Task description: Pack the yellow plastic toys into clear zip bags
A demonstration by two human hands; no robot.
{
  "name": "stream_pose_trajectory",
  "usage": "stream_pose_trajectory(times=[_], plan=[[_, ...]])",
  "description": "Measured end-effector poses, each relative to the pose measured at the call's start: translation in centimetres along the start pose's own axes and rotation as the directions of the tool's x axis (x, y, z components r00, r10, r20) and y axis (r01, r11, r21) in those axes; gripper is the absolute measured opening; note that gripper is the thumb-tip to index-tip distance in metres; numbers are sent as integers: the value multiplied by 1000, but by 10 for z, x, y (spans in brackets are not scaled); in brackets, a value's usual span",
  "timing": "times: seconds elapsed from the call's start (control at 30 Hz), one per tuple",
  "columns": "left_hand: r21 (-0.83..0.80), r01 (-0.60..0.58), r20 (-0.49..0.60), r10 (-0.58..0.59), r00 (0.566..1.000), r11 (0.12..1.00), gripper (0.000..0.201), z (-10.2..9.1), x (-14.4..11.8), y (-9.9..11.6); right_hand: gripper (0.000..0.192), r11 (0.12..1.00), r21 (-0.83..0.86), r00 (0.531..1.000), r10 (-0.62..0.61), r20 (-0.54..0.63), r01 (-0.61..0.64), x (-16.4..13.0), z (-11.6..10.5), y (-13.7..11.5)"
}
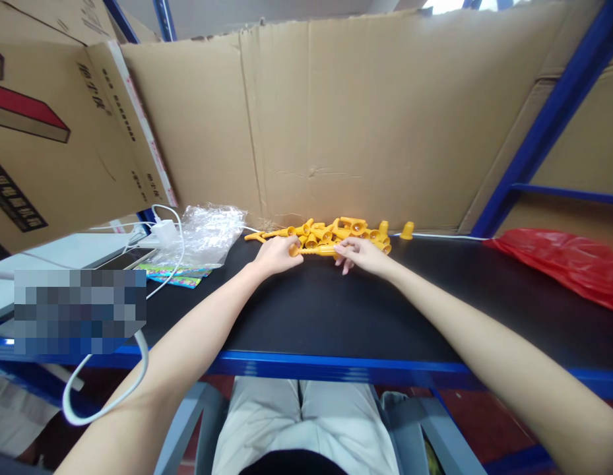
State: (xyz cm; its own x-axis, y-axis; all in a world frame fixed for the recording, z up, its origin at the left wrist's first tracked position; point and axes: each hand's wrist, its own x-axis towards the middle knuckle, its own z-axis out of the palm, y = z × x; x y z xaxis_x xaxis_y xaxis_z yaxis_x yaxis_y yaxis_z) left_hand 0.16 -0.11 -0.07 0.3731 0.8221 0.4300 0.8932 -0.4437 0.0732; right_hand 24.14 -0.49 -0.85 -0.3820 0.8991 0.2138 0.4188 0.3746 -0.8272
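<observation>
Counting from my seat, 12 straight ahead, my lap (301, 422) was nearest, with the grey chair arms (190, 422) at 9 and 3. A white loop (68, 396) showed at 9, across the look of my left forearm (214, 310). The bench (336, 323) came next, black on top, its blue rail (336, 366) running from side to side just past my knees.

At 12, well in over the black top, I had the yellow part (326, 251) lying crosswise between both grips. My left grip (282, 254) was pinched on its cupped end; my right grip (355, 254) was closed with thumb and fingers on the thicker end. I couldn't tell whether it was one piece or two joined, or whether it touched the bench.

Bright packets (180, 276) lay between 10 and 11, partly under a crumpled clear bag (207, 231) at 11, with a white plug (165, 233) just left of it. A red bag (558, 260) lay at 2. Just beyond my grips, at 12, sat the heap of yellow parts (353, 227); one loose cup (407, 230) stood apart at 1, a white cord (445, 236) trailing right from it. Behind everything rose a cardboard wall (336, 125).
</observation>
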Motion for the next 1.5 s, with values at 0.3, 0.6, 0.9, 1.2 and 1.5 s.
stream_pose_trajectory(times=[0.3, 0.6, 0.9, 1.2, 1.5], plan=[[-6, 33, 35, -33, 999, 999, 31, -6, 0, 1, 41, 983, -67, 985, -170, -2, 169, 4, -2, 12], [2, 5, 34, -5, 999, 1000, 31, -4, -1, 2, 36, 975, -111, 981, -191, 21, 192, 1, -3, 12], [1, 7, 34, -7, 999, 1000, 30, -4, -2, 2, 34, 953, -211, 976, -220, 11, 217, -2, -3, 9], [3, 6, 36, -6, 999, 1000, 30, -5, -2, 4, 30, 960, -200, 980, -199, 7, 196, -3, -4, 5], [-19, -26, 2, 26, 1000, 999, 30, -3, -2, 5, 32, 970, -165, 984, -172, 48, 177, -6, -8, -3]])
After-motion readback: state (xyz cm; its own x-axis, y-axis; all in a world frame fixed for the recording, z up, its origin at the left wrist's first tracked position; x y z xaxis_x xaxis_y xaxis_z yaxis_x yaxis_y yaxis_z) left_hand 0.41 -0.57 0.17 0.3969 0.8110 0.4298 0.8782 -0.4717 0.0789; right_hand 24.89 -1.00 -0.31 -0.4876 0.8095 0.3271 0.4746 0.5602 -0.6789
